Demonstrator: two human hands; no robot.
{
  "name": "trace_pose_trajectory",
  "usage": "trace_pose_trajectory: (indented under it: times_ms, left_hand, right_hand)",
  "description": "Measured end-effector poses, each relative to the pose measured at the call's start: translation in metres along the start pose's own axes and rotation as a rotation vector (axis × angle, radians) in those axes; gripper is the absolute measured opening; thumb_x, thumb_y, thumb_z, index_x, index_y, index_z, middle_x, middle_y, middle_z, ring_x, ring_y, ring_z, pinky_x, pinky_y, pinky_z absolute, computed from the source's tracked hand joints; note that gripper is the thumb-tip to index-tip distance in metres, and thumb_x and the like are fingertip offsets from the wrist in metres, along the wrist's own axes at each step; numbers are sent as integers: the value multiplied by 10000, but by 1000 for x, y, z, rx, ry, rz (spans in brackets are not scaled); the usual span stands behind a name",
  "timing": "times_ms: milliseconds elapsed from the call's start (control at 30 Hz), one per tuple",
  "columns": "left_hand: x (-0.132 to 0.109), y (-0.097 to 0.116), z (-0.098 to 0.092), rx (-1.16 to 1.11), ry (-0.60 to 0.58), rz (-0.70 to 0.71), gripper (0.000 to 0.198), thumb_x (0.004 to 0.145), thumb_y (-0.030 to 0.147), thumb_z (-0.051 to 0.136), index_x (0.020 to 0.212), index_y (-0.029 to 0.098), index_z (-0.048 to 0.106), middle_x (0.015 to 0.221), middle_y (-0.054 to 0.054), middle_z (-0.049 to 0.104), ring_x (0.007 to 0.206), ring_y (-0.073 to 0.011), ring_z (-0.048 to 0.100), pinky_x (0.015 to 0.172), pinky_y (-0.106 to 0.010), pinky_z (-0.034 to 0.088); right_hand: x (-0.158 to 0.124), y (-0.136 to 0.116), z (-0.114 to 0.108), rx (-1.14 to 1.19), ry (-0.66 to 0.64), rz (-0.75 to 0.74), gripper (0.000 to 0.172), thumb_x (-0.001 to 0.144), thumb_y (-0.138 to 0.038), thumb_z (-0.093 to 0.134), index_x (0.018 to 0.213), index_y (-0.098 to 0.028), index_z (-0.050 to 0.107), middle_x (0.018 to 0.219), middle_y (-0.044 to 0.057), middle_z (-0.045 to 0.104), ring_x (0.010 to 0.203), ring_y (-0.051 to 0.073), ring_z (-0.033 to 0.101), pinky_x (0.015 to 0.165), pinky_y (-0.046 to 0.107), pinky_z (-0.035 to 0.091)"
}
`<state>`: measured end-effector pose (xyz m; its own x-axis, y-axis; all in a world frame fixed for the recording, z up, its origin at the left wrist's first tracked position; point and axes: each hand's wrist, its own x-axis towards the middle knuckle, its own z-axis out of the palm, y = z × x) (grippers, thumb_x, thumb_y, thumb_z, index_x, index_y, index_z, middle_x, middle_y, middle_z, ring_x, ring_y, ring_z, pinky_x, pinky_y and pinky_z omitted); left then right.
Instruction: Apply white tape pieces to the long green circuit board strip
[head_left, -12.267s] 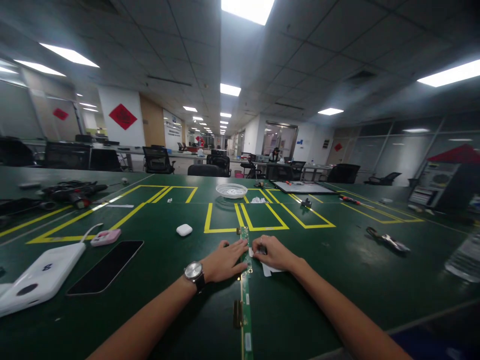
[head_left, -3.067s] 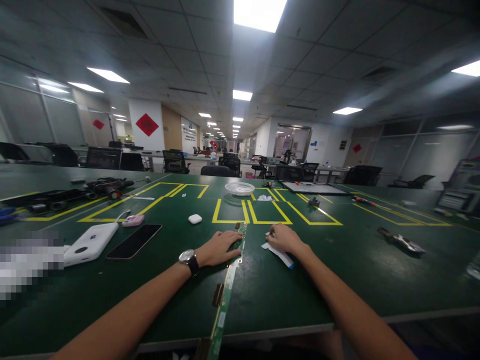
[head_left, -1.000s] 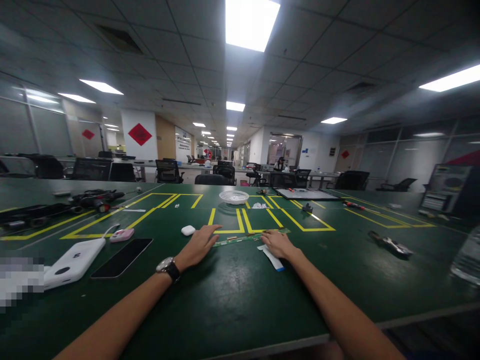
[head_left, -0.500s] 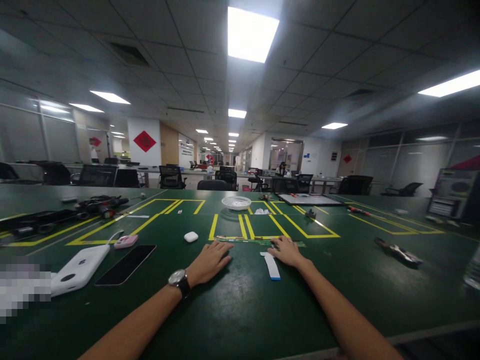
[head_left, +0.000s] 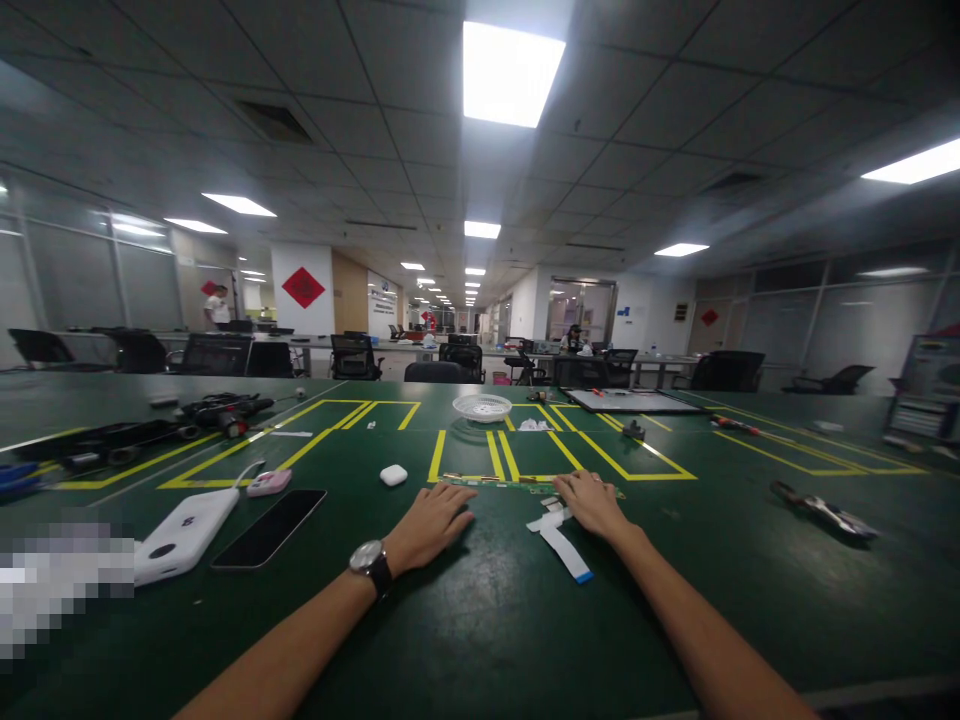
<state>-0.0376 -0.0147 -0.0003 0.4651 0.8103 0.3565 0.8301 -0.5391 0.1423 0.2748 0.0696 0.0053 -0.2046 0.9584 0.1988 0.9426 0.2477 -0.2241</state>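
Circuit board (head_left: 526, 487), mid-frame, looks light, stiff, fragile; hold its edges. Left fingers (head_left: 457, 494) spread loosely; whether right fingers (head_left: 570, 486) grip, cannot tell.

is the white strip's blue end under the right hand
No, the blue end lies uncovered on the table, apart from the right hand.
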Motion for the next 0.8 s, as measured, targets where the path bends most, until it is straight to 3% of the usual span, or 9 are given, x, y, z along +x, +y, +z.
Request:
trace_pose_trajectory:
  times_ms: [167, 267, 467, 667, 733, 800]
  left_hand:
    - [4, -3, -13, 56, 42, 32, 382, 1028, 422, 336, 1333, 252, 488, 1355, -70, 535, 1242, -252, 450, 978, -400, 354]
    - [6, -8, -21, 73, 83, 34, 374, 1034, 408, 320, 1306, 239, 512, 1320, -74, 556, 1187, -245, 480, 946, -380, 371]
    - [8, -14, -20, 95, 87, 31, 325, 1025, 375, 373, 1255, 227, 548, 1274, -70, 591, 1160, -246, 508, 931, -386, 386]
    - [6, -5, -8, -18, -1, 16, 358, 1007, 384, 408, 1323, 238, 495, 1365, -73, 545, 1262, -247, 472, 986, -400, 383]
    - [4, 0, -4, -67, -52, 27, 405, 1001, 423, 412, 1358, 241, 464, 1406, -80, 511, 1290, -254, 452, 997, -404, 383]
    - [3, 3, -1, -108, -89, 44, 454, 992, 458, 419, 1394, 248, 428, 1431, -85, 486, 1299, -260, 445, 1000, -409, 383]
  right_hand:
    - [-3, -9, 5, -97, -37, 35, 635, 948, -623, 217, 1253, -255, 635, 1291, 182, 550, 1234, 386, 456, 974, 640, 284]
    - [1, -18, 9, -85, -66, -18, 650, 940, -640, 237, 1288, -236, 609, 1352, 183, 518, 1265, 385, 433, 990, 620, 294]
    - [4, -49, 11, 98, -156, -439, 590, 971, -576, 269, 1320, -215, 579, 1409, 110, 513, 1315, 278, 425, 1090, 459, 291]
    - [-27, -87, 3, 242, -221, -835, 472, 952, -503, 433, 1303, -225, 581, 1396, 83, 535, 1275, 239, 485, 1095, 387, 316]
    - [-35, -92, -1, 280, -227, -917, 413, 939, -455, 488, 1263, -227, 605, 1360, 70, 565, 1241, 220, 514, 1078, 351, 335]
    - [-36, -91, -4, 273, -179, -893, 355, 923, -402, 530, 1209, -219, 632, 1298, 69, 607, 1193, 210, 545, 1043, 324, 363]
